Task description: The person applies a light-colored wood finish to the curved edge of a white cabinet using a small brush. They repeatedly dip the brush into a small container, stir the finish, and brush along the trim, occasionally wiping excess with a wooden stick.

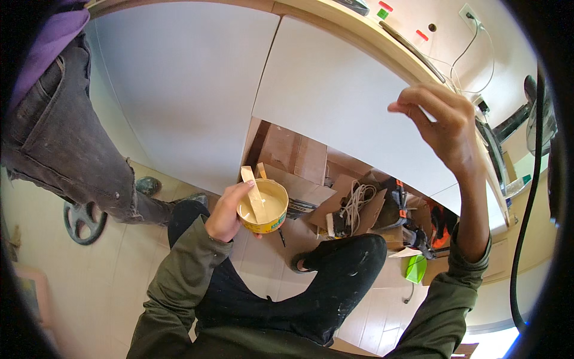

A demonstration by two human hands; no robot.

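Observation:
My left hand (225,212) is wrapped round a small yellow tub (263,227), held above my knees. Cream-coloured paste or paint (274,206) lies inside it; which of the two I cannot tell. A flat wooden stick (253,194) leans in the tub, its upper end past the far rim beside my thumb. A second, shorter wooden piece (261,170) shows behind that rim. My right hand (439,119) is raised at the right before a white cabinet panel (341,78). Its fingers are bent with the tips together; anything between them is hidden.
Below the panel an opening holds cardboard boxes (293,155), a coiled white cable (360,196) and tools (399,200). A wooden countertop edge (359,39) runs above. A person in dark jeans (78,131) stands at left. A black cable (532,179) hangs at right.

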